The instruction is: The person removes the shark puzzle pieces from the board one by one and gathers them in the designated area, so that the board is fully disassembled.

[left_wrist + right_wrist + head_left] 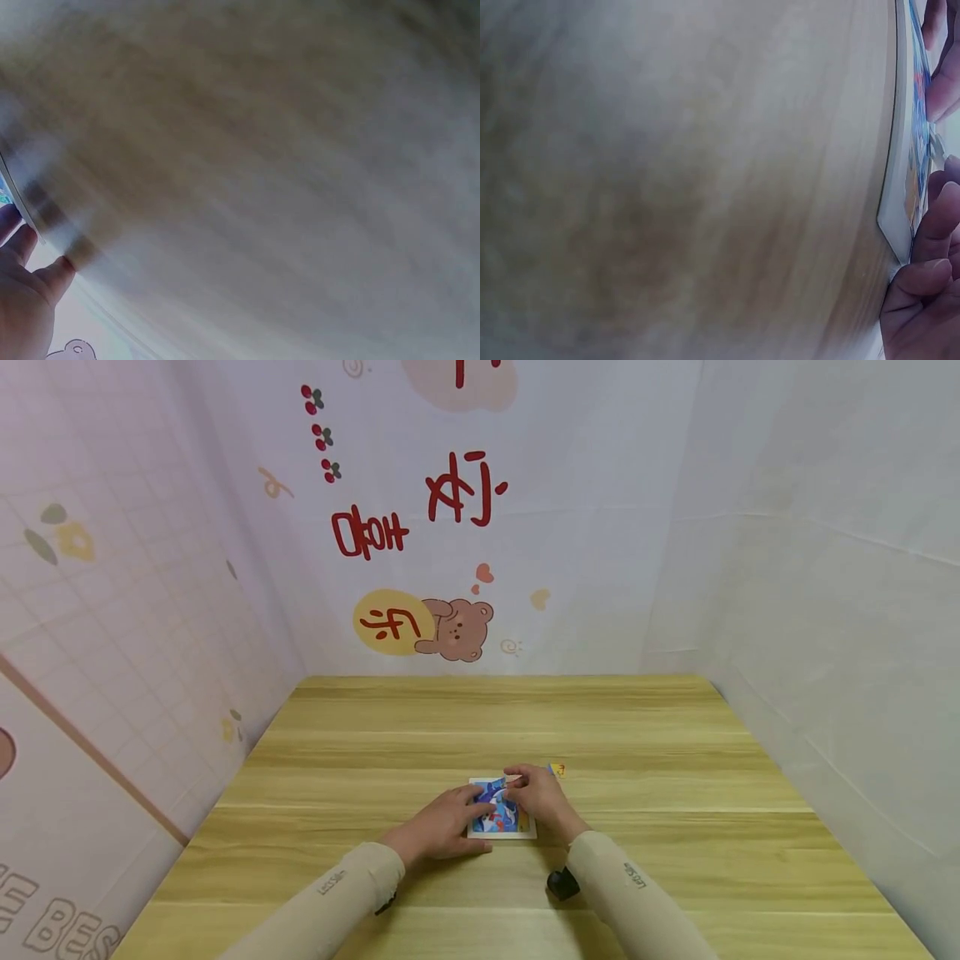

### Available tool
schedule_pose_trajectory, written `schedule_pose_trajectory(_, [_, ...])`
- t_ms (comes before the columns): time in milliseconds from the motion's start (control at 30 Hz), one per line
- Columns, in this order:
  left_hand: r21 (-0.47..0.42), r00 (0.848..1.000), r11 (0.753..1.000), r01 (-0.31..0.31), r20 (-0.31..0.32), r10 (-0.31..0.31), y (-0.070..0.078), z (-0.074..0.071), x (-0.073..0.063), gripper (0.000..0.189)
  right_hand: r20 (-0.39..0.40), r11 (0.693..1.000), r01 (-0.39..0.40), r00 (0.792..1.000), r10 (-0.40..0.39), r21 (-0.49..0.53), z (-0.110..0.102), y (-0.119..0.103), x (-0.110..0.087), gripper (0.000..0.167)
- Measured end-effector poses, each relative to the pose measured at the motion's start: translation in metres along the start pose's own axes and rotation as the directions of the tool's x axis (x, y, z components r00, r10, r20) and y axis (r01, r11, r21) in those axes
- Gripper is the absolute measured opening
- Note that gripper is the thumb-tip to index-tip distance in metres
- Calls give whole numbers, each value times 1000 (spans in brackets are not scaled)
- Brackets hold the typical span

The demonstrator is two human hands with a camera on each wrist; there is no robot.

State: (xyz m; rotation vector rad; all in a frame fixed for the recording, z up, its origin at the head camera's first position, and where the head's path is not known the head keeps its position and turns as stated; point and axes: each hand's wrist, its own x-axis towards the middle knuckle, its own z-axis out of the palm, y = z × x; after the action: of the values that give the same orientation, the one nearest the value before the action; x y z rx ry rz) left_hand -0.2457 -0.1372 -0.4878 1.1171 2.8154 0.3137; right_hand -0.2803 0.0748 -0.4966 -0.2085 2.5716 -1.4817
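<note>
In the head view, a square, white-framed picture puzzle (502,836) lies on the yellow wood-grain table (660,777). The left hand (447,822) rests on it, fingers extended; the right hand (543,795) seems to pinch a thin blue piece (500,784). Its knuckles could knock the small yellow-and-blue piece (559,770) beyond.

In the left wrist view, those spread fingers, pushing sideways, could skid the frame.

In the right wrist view, bent fingers crowd the corner; a slipping pinch could unseat neighbouring bits.
</note>
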Motion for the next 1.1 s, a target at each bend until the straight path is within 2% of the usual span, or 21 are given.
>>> schedule_pose_trajectory(333, [-6,1000,1000,9,7,-9,0,3,0,62,14,1000,-29,999,29,-7,0,0,0,34])
schedule_pose_trajectory(600, [-50,999,998,24,24,-23,2,2,2,63,-8,999,-32,999,32,9,2,0,-2,30])
schedule_pose_trajectory(1033, [-19,1000,1000,1,3,-1,-1,3,3,61,-34,1000,-20,999,20,9,5,0,-1,29])
schedule_pose_trajectory(1100, [-14,1000,1000,-1,1,1,-1,3,2,62,-36,999,-21,999,23,45,4,0,-1,31])
